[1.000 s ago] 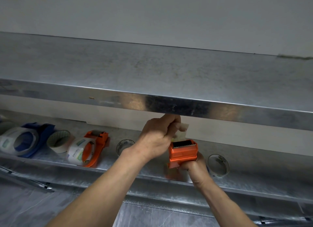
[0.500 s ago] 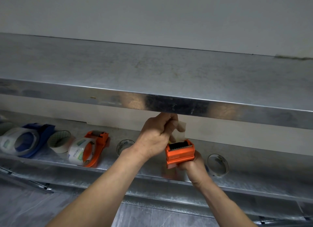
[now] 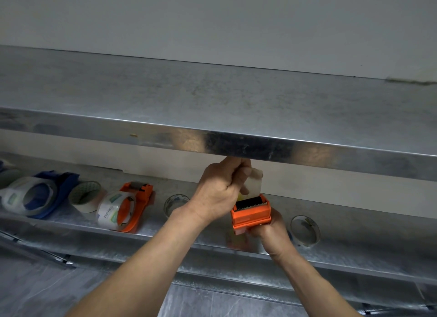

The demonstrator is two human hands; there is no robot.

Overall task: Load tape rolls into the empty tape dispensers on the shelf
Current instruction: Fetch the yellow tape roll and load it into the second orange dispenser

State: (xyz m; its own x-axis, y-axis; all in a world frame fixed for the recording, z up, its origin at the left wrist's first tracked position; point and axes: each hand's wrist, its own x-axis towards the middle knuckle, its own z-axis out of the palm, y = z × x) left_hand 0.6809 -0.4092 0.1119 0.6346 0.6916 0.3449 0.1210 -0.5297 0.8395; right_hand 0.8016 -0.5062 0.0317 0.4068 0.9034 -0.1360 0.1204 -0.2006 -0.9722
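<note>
Pale wall (image 3: pixel 212 21) above — grey floor (image 3: pixel 42 293), perhaps tiled.

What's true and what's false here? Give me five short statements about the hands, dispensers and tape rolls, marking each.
1. The right hand grips the held orange dispenser. True.
2. The left hand pinches the tape end above its serrated blade. True.
3. The blue dispenser has no roll. False: a clear roll sits in it.
4. The second orange dispenser lies right of both hands. False: it lies to their left.
5. A loose roll stands right of the right hand. True.
</note>
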